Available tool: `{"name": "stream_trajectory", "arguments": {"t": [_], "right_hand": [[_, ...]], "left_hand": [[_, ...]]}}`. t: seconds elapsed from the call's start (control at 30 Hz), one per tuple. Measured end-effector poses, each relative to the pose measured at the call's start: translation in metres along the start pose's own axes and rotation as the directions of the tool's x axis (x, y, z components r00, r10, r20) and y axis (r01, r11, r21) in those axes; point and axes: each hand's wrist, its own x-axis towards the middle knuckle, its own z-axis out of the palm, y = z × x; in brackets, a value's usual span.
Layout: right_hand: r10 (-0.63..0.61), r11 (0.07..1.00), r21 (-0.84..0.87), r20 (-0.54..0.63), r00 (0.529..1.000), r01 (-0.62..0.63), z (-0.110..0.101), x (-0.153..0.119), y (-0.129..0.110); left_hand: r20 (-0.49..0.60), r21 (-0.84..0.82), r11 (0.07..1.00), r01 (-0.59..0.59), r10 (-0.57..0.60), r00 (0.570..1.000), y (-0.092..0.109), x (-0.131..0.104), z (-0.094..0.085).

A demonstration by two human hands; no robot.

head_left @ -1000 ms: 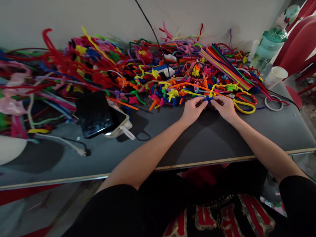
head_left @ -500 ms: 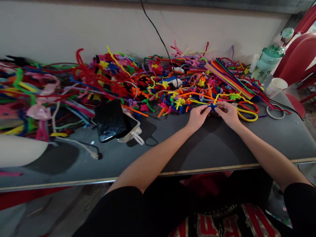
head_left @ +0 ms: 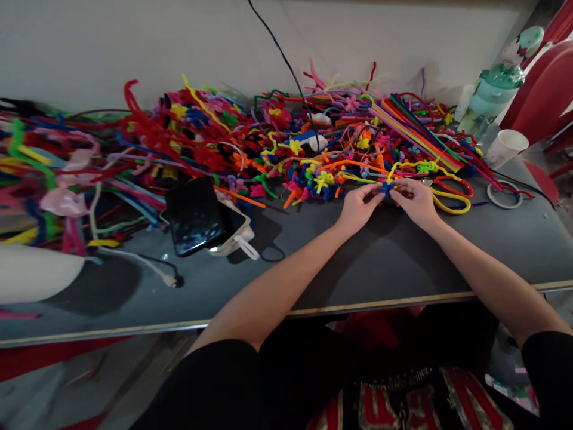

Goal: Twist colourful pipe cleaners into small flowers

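Observation:
A small blue pipe-cleaner flower (head_left: 386, 189) is pinched between my two hands, just above the front of the coloured heap. My left hand (head_left: 359, 206) grips its left side with thumb and fingertips. On its right side, my right hand (head_left: 416, 202) holds it in the same way. Parts of the flower are covered by my fingers. Scissors with red and yellow handles (head_left: 452, 206) lie right beside my right hand. Close behind my hands is a yellow pipe-cleaner flower (head_left: 324, 180) on the pile.
A long heap of pipe cleaners (head_left: 210, 152) runs along the wall. Left of my arms lie a black phone (head_left: 194, 218), a pale case (head_left: 235, 232) and a white cable (head_left: 147, 267). At right stand a paper cup (head_left: 508, 148) and a green bottle (head_left: 490, 98); a white ring (head_left: 505, 205) lies nearby.
The camera view has shifted slightly. Both hands stay in nearly the same place with the blue flower still pinched; the fingers have moved only a little.

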Motion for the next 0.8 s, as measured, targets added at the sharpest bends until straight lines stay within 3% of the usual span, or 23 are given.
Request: {"name": "stream_trajectory", "arguments": {"t": [0.17, 0.3, 0.57, 0.8], "right_hand": [[-0.008, 1.000, -0.022, 0.004, 1.000, 0.008, -0.003, 0.000, 0.002], [-0.065, 0.998, -0.020, 0.000, 0.998, 0.065, -0.005, 0.001, 0.003], [0.035, 0.996, 0.079, 0.140, 0.989, -0.047, -0.004, -0.002, -0.007], [0.011, 1.000, -0.020, 0.073, 0.997, -0.009, -0.003, -0.001, -0.002]], "left_hand": [[0.075, 0.182, 0.980, -0.079, 0.067, 0.995, 0.006, -0.001, -0.002], [0.064, 0.300, 0.941, -0.156, 0.143, 0.988, 0.008, -0.001, -0.003], [0.128, 0.233, 0.954, -0.188, 0.162, 0.979, 0.021, -0.008, -0.003], [0.030, 0.263, 0.959, -0.107, 0.103, 0.994, 0.020, -0.008, -0.001]]}}
